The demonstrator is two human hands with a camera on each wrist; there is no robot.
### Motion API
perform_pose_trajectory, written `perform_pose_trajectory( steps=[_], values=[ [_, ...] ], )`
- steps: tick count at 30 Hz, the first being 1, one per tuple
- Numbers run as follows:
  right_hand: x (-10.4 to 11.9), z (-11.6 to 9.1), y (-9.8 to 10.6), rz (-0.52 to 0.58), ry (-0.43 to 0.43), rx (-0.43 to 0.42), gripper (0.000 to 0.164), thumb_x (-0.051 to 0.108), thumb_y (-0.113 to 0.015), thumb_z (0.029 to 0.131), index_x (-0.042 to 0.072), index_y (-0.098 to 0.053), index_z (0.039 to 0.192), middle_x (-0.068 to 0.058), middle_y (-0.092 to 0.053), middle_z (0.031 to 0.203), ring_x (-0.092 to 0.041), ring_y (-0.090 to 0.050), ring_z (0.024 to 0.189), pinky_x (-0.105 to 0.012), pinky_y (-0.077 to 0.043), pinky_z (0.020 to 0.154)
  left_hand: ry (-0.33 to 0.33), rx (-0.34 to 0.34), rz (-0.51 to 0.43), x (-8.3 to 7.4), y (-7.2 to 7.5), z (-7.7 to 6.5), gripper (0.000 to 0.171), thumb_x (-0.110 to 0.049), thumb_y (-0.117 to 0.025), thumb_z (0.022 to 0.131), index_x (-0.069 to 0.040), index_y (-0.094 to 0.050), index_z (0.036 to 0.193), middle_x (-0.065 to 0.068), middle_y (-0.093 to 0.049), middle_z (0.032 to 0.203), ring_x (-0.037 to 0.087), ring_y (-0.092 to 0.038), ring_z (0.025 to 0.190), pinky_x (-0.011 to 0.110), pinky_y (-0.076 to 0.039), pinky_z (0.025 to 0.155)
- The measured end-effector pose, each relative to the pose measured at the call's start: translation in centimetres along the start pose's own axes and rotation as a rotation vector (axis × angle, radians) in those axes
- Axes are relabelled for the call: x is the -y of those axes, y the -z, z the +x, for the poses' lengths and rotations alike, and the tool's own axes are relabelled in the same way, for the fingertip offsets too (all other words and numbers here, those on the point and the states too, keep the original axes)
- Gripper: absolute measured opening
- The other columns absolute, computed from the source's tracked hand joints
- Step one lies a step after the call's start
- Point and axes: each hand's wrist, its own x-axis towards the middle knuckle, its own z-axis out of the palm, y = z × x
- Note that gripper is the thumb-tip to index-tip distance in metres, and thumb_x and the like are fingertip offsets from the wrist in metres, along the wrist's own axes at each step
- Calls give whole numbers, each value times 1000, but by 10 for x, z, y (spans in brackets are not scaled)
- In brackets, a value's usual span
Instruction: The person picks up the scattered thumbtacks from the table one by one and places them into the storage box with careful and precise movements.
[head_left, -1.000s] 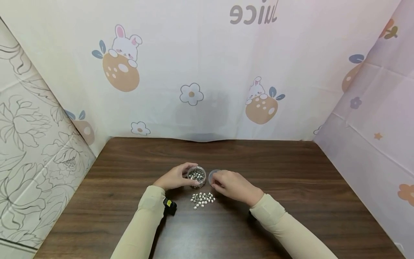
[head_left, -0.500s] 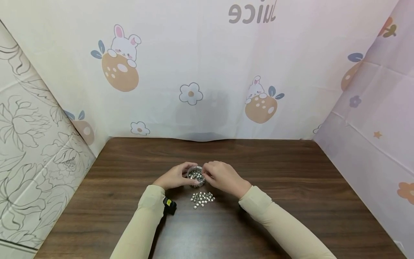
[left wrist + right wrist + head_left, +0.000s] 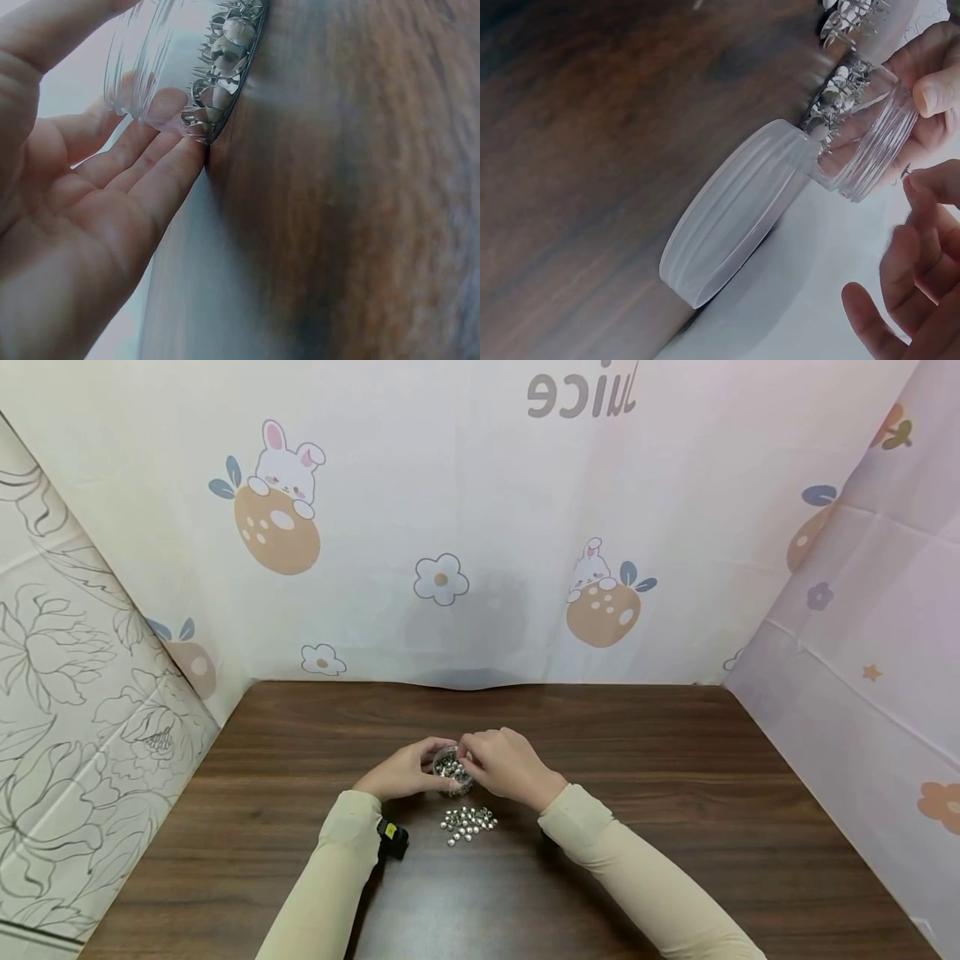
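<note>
A clear, thread-necked plastic jar (image 3: 877, 150) stands on the table, its bottom covered with silver dome-headed thumbtacks (image 3: 217, 71). My left hand (image 3: 405, 772) holds it from the left, thumb in front and fingers behind. Over the jar's mouth my right hand (image 3: 510, 767) pinches one small thumbtack (image 3: 906, 172) between thumb and index finger. In front of the jar lies a loose pile of silver thumbtacks (image 3: 468, 823). A translucent round lid (image 3: 727, 217) sits beside the jar in the right wrist view; in the head view my right hand hides it.
The dark wood table (image 3: 637, 760) extends to both sides and toward the back. Behind it hangs a printed curtain (image 3: 510, 527), with more cloth along the left and right. A black wrist camera (image 3: 393, 837) sits at the left sleeve, close to the tabletop.
My right hand has moved left and slightly back, from over the lid to the jar's mouth. The left hand and the jar stay nearly still, and the pile looks the same.
</note>
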Motion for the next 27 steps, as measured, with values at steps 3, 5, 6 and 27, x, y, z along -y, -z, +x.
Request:
perform_pose_trajectory(
  steps=[3, 5, 6, 27],
  values=[
    [0, 1, 0, -11, -21, 16, 9, 18, -57, 90, 18, -66, 90, 11, -59, 65, -1, -41, 50, -27, -45, 53, -3, -5, 4, 1, 0, -1, 65, -39, -75, 77, -28, -44, 133, -6, -45, 137, 14, -38, 125, 42, -42, 103],
    [0, 2, -1, -11, -28, 24, 10, 19, -57, 90, 18, -67, 91, 11, -60, 65, -1, -40, 49, -27, -45, 53, -7, -8, 1, 1, 0, -1, 65, -38, -75, 77, -28, -45, 133, -6, -45, 137, 14, -38, 125, 42, -42, 103],
    [-1, 1, -1, -15, -27, 24, 10, 19, -57, 90, 18, -67, 92, 11, -60, 65, -1, -40, 49, -28, -45, 53, -6, -9, 0, 2, 0, -1, 64, -38, -75, 77, -29, -45, 133, -6, -45, 137, 14, -38, 125, 42, -42, 102],
    [2, -20, 10, 18, -73, 105, 7, 17, -60, 85, 21, -63, 89, 14, -58, 68, 2, -46, 56, -20, -43, 44, -12, 13, -59, -2, 0, 0, 73, -33, -76, 77, -15, -42, 138, 4, -54, 127, 14, -50, 112, 43, -46, 98]
  ],
)
